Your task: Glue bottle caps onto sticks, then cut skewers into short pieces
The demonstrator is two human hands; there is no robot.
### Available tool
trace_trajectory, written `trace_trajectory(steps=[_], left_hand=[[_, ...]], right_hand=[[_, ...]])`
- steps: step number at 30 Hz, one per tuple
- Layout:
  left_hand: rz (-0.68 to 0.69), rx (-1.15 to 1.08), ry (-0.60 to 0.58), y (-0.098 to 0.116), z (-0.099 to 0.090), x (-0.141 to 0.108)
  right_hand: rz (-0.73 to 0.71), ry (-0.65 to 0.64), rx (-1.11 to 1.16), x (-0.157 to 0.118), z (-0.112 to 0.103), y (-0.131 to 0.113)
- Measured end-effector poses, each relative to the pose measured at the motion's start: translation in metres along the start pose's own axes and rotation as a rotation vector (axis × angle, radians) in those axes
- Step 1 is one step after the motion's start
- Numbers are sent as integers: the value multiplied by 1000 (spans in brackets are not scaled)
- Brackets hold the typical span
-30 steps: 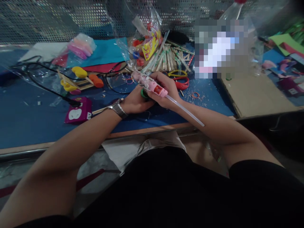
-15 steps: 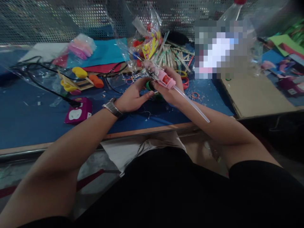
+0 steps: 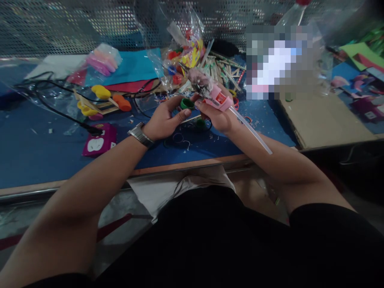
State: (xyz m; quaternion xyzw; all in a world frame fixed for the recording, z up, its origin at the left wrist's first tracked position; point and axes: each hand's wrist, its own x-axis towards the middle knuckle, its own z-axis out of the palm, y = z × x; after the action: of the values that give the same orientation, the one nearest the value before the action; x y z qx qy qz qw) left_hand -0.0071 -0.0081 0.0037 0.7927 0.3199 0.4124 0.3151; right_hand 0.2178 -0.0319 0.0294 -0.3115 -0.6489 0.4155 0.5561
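My left hand (image 3: 164,120), with a metal watch on the wrist, holds a small green cap (image 3: 187,104) between thumb and fingers. My right hand (image 3: 216,116) is wrapped round a pink glue gun (image 3: 220,99), whose front end is smudged dark. A long translucent glue stick (image 3: 252,131) sticks out of its back over my right forearm. A thin wooden stick (image 3: 192,119) shows between the hands. Below the right fingers, another green piece (image 3: 200,123) sits near the blue table top.
A purple socket box (image 3: 99,140) with a black cable is at left, beside a stick-built piece (image 3: 105,106) with yellow and orange parts. Coloured sheets (image 3: 135,66), a bundle of sticks (image 3: 211,72) and plastic bags lie behind. Cardboard (image 3: 327,120) is at right.
The glue gun and my right hand have moved slightly right and down, away from my left hand. The green cap and the wooden stick now show more clearly.
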Motion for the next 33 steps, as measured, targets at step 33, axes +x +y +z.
trace_trajectory(steps=[33], left_hand=[[56,13,31,-1,1,4]], right_hand=[[187,-154,70,3,1,13]])
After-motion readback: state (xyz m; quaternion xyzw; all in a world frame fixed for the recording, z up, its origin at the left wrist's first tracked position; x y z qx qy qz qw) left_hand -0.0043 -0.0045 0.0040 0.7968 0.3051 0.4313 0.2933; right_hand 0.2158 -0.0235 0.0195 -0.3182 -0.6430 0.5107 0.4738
